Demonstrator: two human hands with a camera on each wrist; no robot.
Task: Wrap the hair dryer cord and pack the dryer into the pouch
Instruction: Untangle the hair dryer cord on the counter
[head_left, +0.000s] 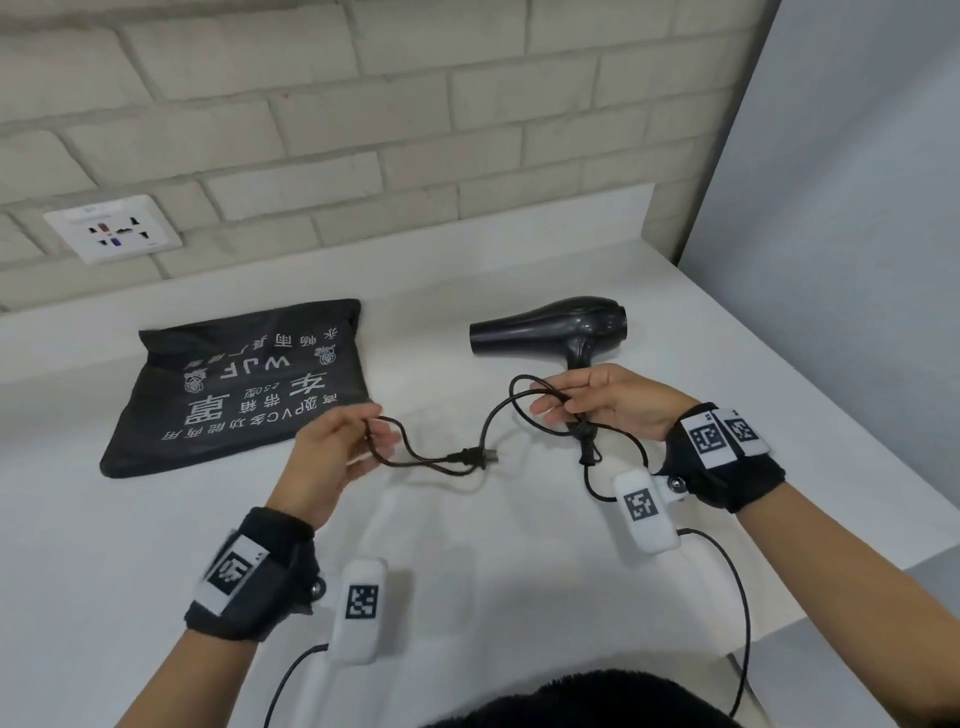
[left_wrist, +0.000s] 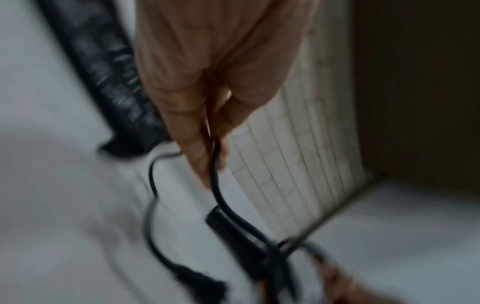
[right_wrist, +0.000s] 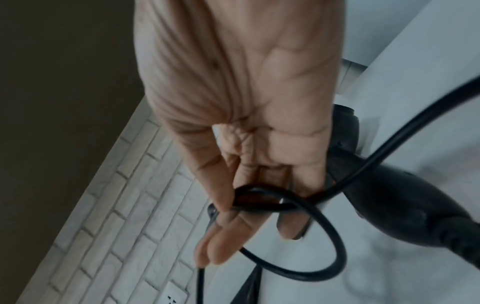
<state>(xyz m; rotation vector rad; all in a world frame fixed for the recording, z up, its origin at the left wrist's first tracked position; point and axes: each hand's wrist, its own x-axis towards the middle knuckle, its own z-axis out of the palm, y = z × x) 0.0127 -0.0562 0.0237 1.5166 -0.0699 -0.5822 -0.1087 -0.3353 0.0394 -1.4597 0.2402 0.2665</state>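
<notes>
Right hand (head_left: 610, 402) grips the hair dryer (head_left: 550, 327) handle with cord (head_left: 488, 421) loops; left hand (head_left: 332, 447) pinches the cord near its plug (head_left: 470, 458); pouch (head_left: 234, 384) flat beside.

The right hand (head_left: 608, 402) covers most of the hair dryer (head_left: 550, 325) handle, so how the cord (head_left: 431, 457) loops lie on it cannot be told. The left wrist view is smeared by blur: the pouch (left_wrist: 103, 78) print is unreadable and the plug (left_wrist: 205, 281) is a dark smudge. In the right wrist view the dryer's body runs off the right edge, and the wall socket (right_wrist: 176, 296) is cut by the bottom edge.
</notes>
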